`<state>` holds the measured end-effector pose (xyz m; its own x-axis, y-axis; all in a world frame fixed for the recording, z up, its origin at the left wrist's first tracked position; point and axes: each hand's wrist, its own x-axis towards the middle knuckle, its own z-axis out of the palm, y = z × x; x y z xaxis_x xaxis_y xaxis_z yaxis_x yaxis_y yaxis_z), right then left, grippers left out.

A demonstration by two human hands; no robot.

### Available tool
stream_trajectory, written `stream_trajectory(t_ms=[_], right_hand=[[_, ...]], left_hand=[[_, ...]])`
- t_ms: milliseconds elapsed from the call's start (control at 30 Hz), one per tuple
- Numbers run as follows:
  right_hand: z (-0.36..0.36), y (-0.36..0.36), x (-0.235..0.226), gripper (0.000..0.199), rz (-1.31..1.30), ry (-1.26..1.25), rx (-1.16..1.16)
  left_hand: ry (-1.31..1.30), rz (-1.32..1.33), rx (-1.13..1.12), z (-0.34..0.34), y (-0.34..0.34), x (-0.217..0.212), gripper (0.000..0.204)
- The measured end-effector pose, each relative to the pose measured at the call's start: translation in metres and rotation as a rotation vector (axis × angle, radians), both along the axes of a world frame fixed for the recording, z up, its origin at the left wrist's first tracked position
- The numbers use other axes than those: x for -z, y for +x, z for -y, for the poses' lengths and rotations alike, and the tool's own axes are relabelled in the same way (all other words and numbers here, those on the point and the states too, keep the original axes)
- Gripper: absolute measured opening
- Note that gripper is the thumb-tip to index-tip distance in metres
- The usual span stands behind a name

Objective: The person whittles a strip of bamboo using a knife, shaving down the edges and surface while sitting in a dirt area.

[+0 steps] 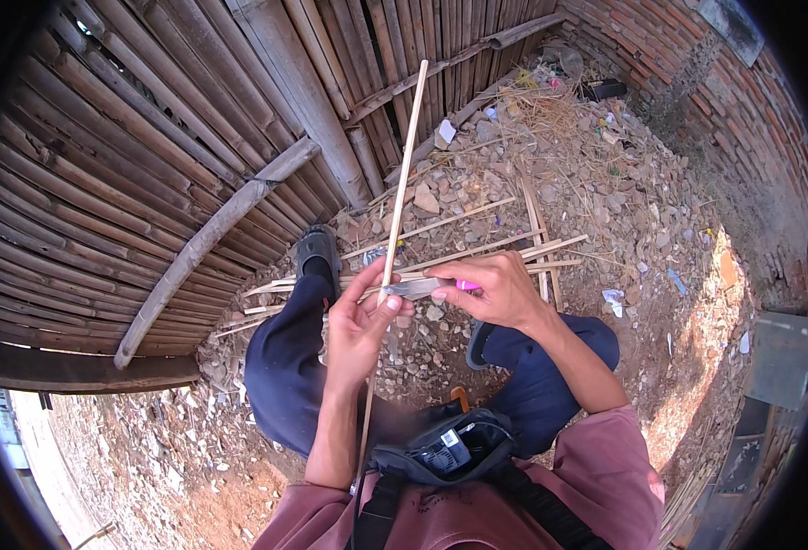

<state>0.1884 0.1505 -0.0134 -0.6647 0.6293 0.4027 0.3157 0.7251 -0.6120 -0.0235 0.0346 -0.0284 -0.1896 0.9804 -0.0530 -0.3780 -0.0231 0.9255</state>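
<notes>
My left hand (pixel 362 321) is closed round a long, thin pale wooden stick (pixel 410 137), which stands up at a slant and rises well above my fingers. In my right hand (pixel 495 286) is a knife (pixel 415 287) with a flat grey blade and a bit of pink handle showing. The blade points left and its tip end meets the stick beside my left thumb. My right fingers cover most of the handle, and the index finger lies along the blade's upper edge.
Several more pale sticks (pixel 459 252) lie across the rubble ground ahead of my feet. A bamboo wall (pixel 129 174) stands at the left, a brick wall (pixel 743 101) at the right. A dark open bag (pixel 450 449) hangs at my waist. Paper scraps (pixel 614 300) litter the ground.
</notes>
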Motion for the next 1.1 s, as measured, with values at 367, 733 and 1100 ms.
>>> stream_trajectory(t_ms=[367,733,1100], right_hand=[[-0.0011,-0.0010,0.0065,0.027,-0.039,0.006,-0.010],[0.0005,-0.0021,0.0047,0.024,-0.037,0.016,0.020],[0.0007,0.0012,-0.0031,0.027,-0.010,-0.006,-0.028]], left_hand=[[-0.070,-0.004,0.124,0.0016,-0.0074,0.0025,0.047],[-0.093,0.054,0.073,0.0020,-0.0050,0.0060,0.046],[-0.140,0.122,0.089,0.0013,-0.0043,0.0033,0.048]])
